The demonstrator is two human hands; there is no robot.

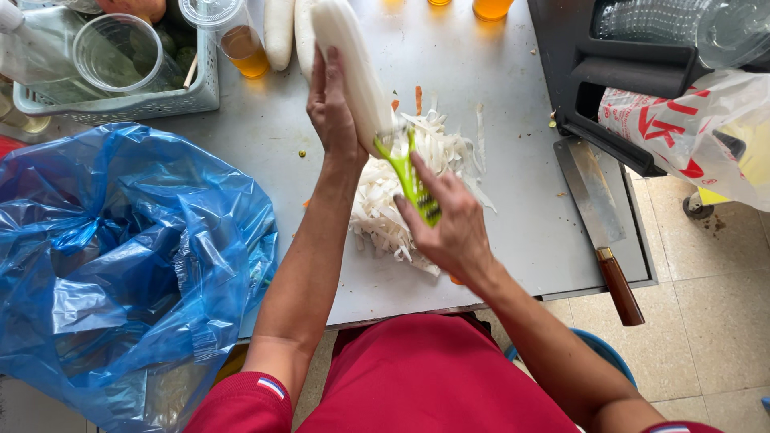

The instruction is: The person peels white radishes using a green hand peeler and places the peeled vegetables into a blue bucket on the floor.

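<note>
left hand (333, 104): we see it wrapped around the long white radish (353, 68), fingers curled behind it, grasping it and holding it tilted above the table.
right hand (451, 224): we see it clenched on the handle of the green peeler (407, 172); the peeler head sits against the lower end of the radish.
white radish: peeled, pale, slanting from top centre down toward the peeler, its lower tip just above the pile of shreds.
shred pile (405, 192): we note a heap of thin white strips on the table straight under both hands, with a few orange bits (418, 98) near its upper edge.
table (265, 136): grey metal top, marked with small crumbs.
other radishes (279, 28): two more white ones lie at the top edge, just left of the held one.
blue plastic bag (120, 265): large, crumpled, at the table's left edge, beside the left forearm.
basket (120, 103): pale, top left, holding clear plastic cups (120, 54); one lidded cup with orange liquid (239, 38) stands by it.
cleaver (597, 220): broad blade and brown wooden handle, lying on the right part of the table, well apart from the hands.
dark crate (609, 72): top right, a printed white plastic bag (690, 132) hanging at its side.
clothing: we see a red shirt (433, 377) at the bottom.
</note>
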